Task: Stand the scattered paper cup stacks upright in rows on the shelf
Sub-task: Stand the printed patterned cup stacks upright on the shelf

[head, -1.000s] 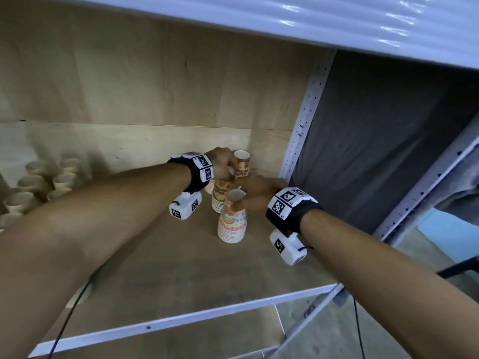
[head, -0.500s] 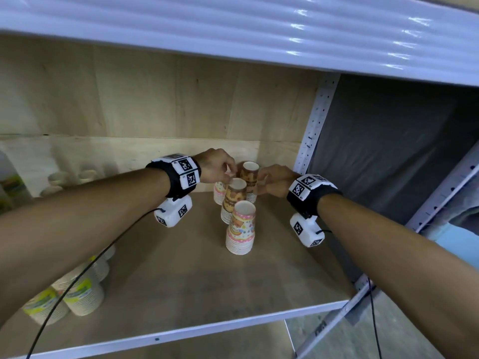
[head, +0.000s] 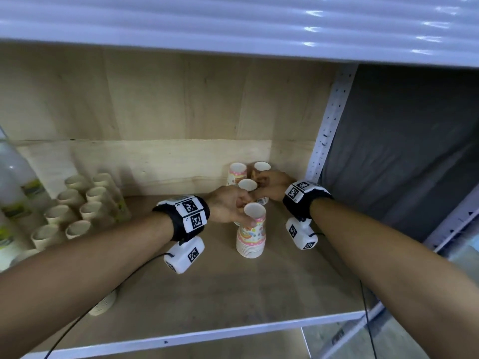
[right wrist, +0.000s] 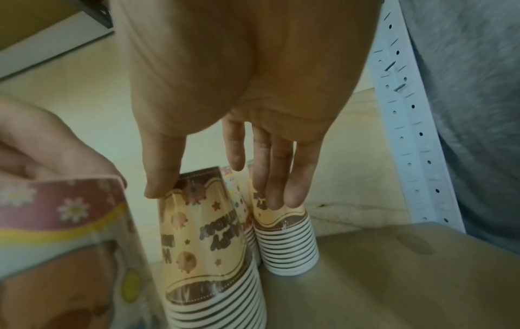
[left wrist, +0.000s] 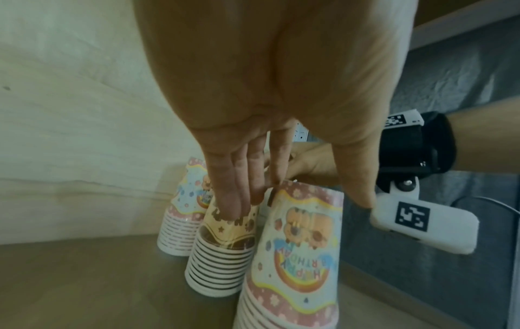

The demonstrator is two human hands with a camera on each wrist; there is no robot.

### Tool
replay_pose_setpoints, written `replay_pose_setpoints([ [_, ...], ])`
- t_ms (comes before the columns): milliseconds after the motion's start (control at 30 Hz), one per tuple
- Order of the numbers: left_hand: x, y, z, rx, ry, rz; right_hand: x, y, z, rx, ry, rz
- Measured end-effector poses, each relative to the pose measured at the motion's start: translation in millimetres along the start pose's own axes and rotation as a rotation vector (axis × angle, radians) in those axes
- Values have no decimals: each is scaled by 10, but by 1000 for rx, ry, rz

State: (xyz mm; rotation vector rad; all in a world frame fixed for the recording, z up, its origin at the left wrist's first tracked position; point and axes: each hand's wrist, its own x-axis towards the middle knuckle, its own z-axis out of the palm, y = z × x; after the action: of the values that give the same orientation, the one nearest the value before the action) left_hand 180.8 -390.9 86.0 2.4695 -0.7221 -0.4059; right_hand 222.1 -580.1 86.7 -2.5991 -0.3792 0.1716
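Note:
Four wrapped stacks of printed paper cups stand mouth-down at the back right of the wooden shelf (head: 285, 294). The front pink stack (head: 251, 233) (left wrist: 295, 256) has my left hand (head: 245, 213) (left wrist: 298, 195) at its top, the thumb on its near side. That hand's straight fingers (left wrist: 230, 200) reach down behind it onto the middle brown stack (left wrist: 222, 251) (right wrist: 208, 240). My right hand (head: 259, 182) (right wrist: 222, 193) has its thumb on that middle stack and straight fingers on the back brown stack (head: 262, 167) (right wrist: 284, 240). The back pink stack (head: 237, 173) stands untouched.
Several plain cup stacks (head: 77, 206) stand in rows at the left, with bottles (head: 13, 182) beyond them. One stack (head: 103, 304) sits near the front left under my forearm. A white perforated post (head: 329, 120) and grey cloth (head: 401, 156) close the right side.
My left hand has come forward from the back pink stack to the front pink stack. The right hand stays at the brown stacks. The head view has lifted and shows more of the left.

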Motion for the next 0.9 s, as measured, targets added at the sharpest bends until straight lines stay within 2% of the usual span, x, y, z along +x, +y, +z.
replay_pose_setpoints([
  [167,30,35,104,-50,13,23,175,48,86,-111,-20,43],
  [333,32,39,146,-68,52,25,275,33,171,-134,-21,12],
  [700,27,-9,-41,-28,84,14,235,173,135,107,42,56],
  [900,117,-157,-312,32,168,-74,145,321,3,121,65,135],
])
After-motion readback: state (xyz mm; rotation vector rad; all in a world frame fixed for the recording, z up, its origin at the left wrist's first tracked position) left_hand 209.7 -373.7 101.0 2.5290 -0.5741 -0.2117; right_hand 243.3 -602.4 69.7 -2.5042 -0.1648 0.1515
